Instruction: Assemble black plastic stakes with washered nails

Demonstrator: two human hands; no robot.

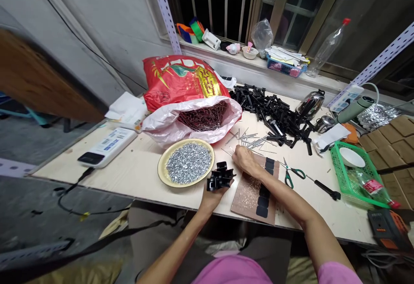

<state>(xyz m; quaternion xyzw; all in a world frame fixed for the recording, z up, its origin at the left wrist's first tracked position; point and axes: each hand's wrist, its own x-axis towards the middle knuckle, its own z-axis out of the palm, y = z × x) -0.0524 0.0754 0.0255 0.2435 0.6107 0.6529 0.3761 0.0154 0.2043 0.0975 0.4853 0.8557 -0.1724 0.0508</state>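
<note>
My left hand (pixel 215 195) is closed around a bunch of black plastic parts (pixel 221 177) above the table's front edge. My right hand (pixel 245 159) is pinched beside the loose thin metal pins (pixel 250 140), and one pin (pixel 227 151) sticks out to the left of its fingertips. Under my right forearm lies a brown board (pixel 244 197) with a row of dark rounded patches. Left of my hands stands a yellowish bowl (pixel 161 174) full of small shiny metal pieces (pixel 189 163). Behind the pins spreads a heap of black plastic parts (pixel 271 111).
A red sack (pixel 181 81) lies open toward me, showing many thin dark rods (pixel 205 118). Scissors (pixel 293 172) and a black-handled screwdriver (pixel 325 188) lie to the right, by a green basket (pixel 343 180). A white power bank-like device (pixel 110 146) rests at the left.
</note>
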